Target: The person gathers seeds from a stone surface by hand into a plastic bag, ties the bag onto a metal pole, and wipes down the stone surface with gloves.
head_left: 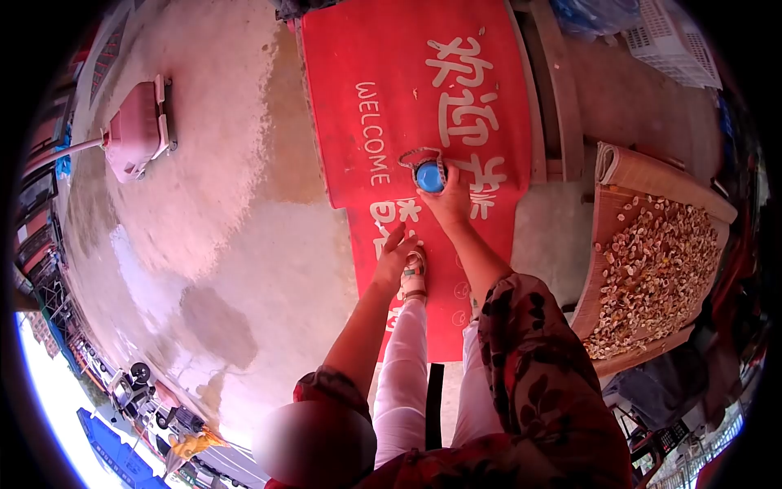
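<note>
My right hand (pixel 450 200) is closed around what looks like a bottle with a round blue lid (pixel 430 177), seen from straight above. A braided strap (pixel 417 153) loops out beside the lid; the bottle's body is hidden beneath the lid and my fingers. Lower and to the left, my left hand (pixel 394 259) hangs open with nothing visible in it, apart from the bottle. Under both hands lies a red welcome mat (pixel 399 49) with pale lettering. One sandalled foot (pixel 414 277) stands on it.
To the right, sliced pieces (pixel 652 277) are spread over a brown mat (pixel 607 212). A wooden bench (pixel 562 90) borders the red mat. White crates (pixel 672 49) stand at the upper right. A pink wheeled container with a handle (pixel 134 130) is on the concrete floor at the left.
</note>
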Tool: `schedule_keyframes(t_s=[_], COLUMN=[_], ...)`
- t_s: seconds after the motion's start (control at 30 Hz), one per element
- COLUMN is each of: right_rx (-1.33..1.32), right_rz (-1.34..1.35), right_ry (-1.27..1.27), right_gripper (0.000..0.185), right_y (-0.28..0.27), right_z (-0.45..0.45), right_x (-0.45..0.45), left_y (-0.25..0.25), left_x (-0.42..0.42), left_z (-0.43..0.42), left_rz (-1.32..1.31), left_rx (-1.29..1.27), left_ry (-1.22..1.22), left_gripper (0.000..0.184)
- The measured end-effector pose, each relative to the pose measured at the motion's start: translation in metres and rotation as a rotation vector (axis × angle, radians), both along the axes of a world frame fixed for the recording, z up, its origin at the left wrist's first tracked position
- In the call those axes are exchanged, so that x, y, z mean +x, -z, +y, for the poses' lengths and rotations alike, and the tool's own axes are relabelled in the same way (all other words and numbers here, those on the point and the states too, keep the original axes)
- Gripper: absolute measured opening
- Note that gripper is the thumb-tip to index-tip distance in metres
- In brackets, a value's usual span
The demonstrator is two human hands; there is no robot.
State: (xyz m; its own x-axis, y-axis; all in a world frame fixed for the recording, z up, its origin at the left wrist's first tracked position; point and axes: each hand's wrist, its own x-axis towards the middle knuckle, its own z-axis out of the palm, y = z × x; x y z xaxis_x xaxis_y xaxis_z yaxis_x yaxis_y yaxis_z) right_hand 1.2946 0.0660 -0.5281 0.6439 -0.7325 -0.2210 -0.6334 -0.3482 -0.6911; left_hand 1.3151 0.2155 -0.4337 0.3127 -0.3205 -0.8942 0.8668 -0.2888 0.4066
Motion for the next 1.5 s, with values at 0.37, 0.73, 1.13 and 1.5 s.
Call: schedule_keyframes(t_s=[0.37, 0.73, 1.13, 1.5], right_rx=[-0.2, 0.251, 0.373, 0.303], right_rz=[-0.14, -0.159, -0.336, -0.474], right_ry=[-0.071, 0.112, 0.592, 1.361], right_gripper=[0.089, 0.061, 0.047, 0.03], right_y=[-0.047, -0.153, -0.353, -0.432], right_z=[0.001, 0.033, -0.008, 0.108], right_x=[-0.007, -0.243, -0.455, -0.621], left_y=[0.002, -0.098, -0.27, -0.305], left_x=[0.005, -0.105, -0.274, -0.345], left_z=[0.0, 0.024, -0.13, -0.138], left_rz=[-0.143, 0.024, -0.009, 0.052], left_rx=[0.048, 0.05, -0.212, -0.281], left_ry=[-0.125, 0.095, 0.566, 1.225], left_gripper=[0.056, 0.055, 0.042, 0.034])
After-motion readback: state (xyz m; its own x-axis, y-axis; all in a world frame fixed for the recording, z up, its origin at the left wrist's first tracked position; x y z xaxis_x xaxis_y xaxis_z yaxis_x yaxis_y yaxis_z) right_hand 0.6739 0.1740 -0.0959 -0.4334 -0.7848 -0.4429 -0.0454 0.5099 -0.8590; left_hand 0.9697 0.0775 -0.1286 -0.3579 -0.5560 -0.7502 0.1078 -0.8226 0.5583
